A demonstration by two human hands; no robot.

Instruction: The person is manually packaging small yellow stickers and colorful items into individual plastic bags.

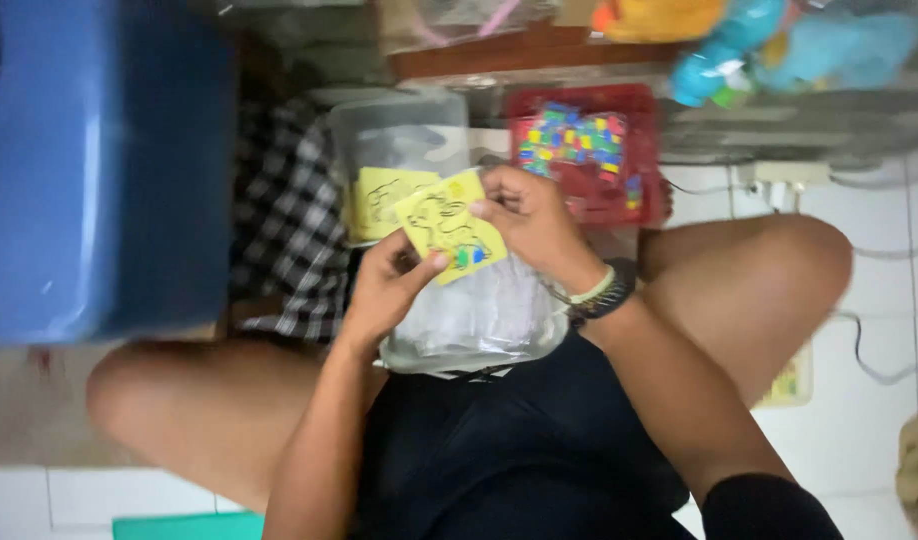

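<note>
Yellow card [449, 228], held in both hands above the lap.

The card, yellow with dark line drawings and small coloured patches, was pinched at its lower edge by the left hand [389, 285], thumb on its face; the right hand [534, 220] had its fingers closed on the upper right corner. Directly beneath lay a clear plastic bag [479, 320] on the lap. Behind stood a clear plastic box [399, 140] showing a second yellow sheet [379, 198], beside a red tray [589, 150] of coloured pieces. A blue stool [99, 170] stood left, checked cloth [289, 220] alongside.
</note>
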